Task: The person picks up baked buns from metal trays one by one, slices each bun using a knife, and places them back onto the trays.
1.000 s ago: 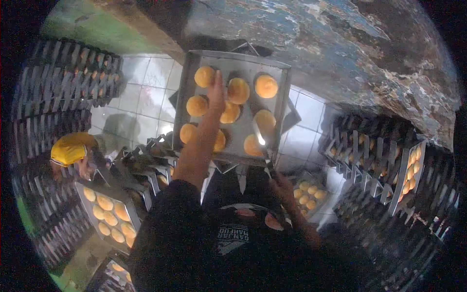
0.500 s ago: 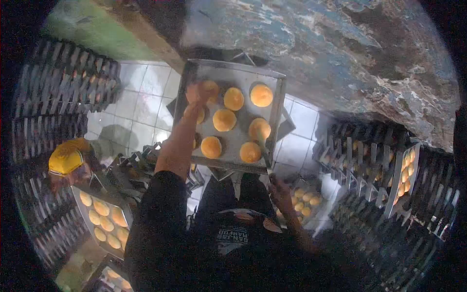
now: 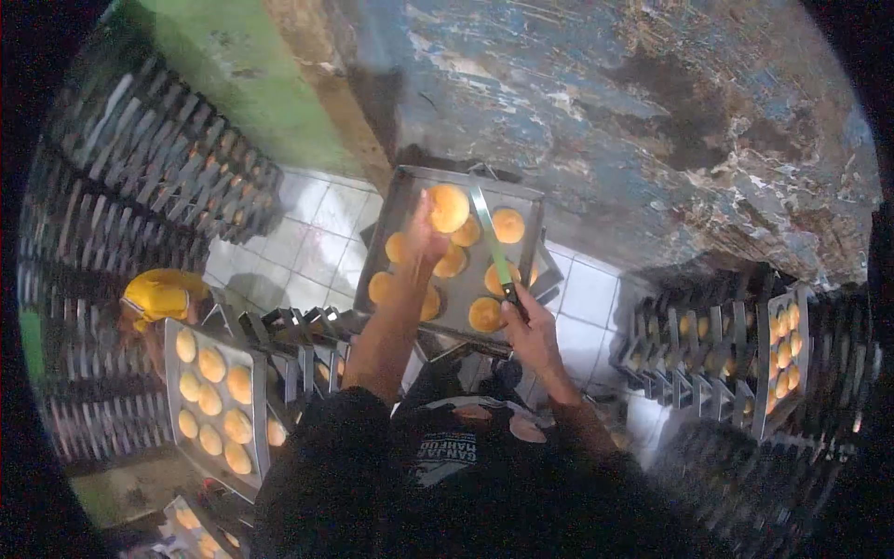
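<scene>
A round golden bun (image 3: 448, 208) is raised over the tray, with my left hand (image 3: 428, 233) closed around its left side. My right hand (image 3: 533, 337) grips the black handle of a long knife (image 3: 488, 226) near the tray's right front corner. The knife's narrow blade points away from me and lies across the view just right of the held bun, apart from it. Beneath both hands is a metal baking tray (image 3: 520, 193) carrying several more buns, one of them a bun (image 3: 508, 225) to the right of the blade. My left forearm partly covers some buns.
On the left, a tilted tray (image 3: 253, 410) of buns stands near stacked trays, with a person in a yellow top (image 3: 158, 295) behind it. Another upright tray (image 3: 801, 373) with buns is at right. A worn wall (image 3: 577, 84) rises beyond my tray; floor tiles (image 3: 312, 219) show beside it.
My left hand has lifted a bun from the tray's far left. The knife in my right hand has come up from the front right over the tray. The view has shifted.
</scene>
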Available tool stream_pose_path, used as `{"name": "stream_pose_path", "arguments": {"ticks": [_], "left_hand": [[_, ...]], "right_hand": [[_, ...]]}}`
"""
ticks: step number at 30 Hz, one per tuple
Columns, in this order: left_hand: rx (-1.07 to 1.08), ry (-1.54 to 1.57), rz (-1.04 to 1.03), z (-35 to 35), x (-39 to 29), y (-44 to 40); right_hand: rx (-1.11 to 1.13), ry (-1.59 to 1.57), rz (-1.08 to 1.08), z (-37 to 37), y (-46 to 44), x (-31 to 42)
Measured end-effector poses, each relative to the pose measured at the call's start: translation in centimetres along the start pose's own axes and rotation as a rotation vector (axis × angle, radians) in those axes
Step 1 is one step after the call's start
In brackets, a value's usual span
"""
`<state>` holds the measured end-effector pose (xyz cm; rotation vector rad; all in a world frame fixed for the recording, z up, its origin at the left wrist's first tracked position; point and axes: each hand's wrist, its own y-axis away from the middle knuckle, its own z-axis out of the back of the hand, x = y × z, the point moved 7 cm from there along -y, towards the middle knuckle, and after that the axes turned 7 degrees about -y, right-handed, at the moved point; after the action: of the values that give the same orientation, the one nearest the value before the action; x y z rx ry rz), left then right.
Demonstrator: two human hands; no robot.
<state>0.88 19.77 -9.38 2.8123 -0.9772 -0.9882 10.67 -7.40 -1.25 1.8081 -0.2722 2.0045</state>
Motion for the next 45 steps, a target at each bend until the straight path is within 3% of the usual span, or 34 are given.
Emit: {"name": "stream_pose_path", "arguments": {"ticks": [13, 15, 19, 21, 28, 32, 34, 37, 38, 41, 45], "left_hand": [[0.100, 0.011, -0.071, -8.6, 0.3, 6.1], [0.159, -0.026, -0.081, -9.7, 0.6, 6.9], [0.164, -0.065, -0.008, -10.6, 3.0, 7.5], [0.116, -0.121, -0.062, -10.5, 3.9, 7.5], [0.096, -0.119, -0.057, -10.6, 2.8, 7.7], [0.083, -0.161, -0.064, -10.6, 4.2, 7.3], [0.092, -0.072, -0.017, -10.2, 2.5, 6.8], [0.174, -0.175, -0.048, -10.0, 1.6, 7.2], [0.170, -0.176, -0.035, -10.0, 2.6, 7.5], [0.094, -0.245, -0.065, -11.0, 3.5, 8.1], [0.123, -0.191, -0.015, -8.6, 0.6, 6.2]], "right_hand": [[-0.027, -0.048, 0.139, 2.0, 5.4, 1.7], [-0.029, -0.087, 0.051, 2.3, 5.9, 1.2], [-0.063, -0.064, 0.139, 2.9, 4.6, 1.9], [-0.085, -0.025, -0.067, 3.6, 3.3, 2.8], [-0.124, -0.066, 0.067, 2.7, 4.6, 3.3], [-0.097, -0.085, -0.071, 3.1, 1.6, 5.8], [-0.083, -0.105, -0.054, 2.2, 3.5, 3.1], [-0.152, 0.046, 0.225, 1.7, 4.4, 2.3], [-0.158, 0.045, 0.212, 1.9, 3.7, 2.0], [-0.054, -0.092, -0.137, 2.1, 0.7, 5.3], [-0.085, 0.074, 0.100, 0.7, 4.5, 4.3]]}}
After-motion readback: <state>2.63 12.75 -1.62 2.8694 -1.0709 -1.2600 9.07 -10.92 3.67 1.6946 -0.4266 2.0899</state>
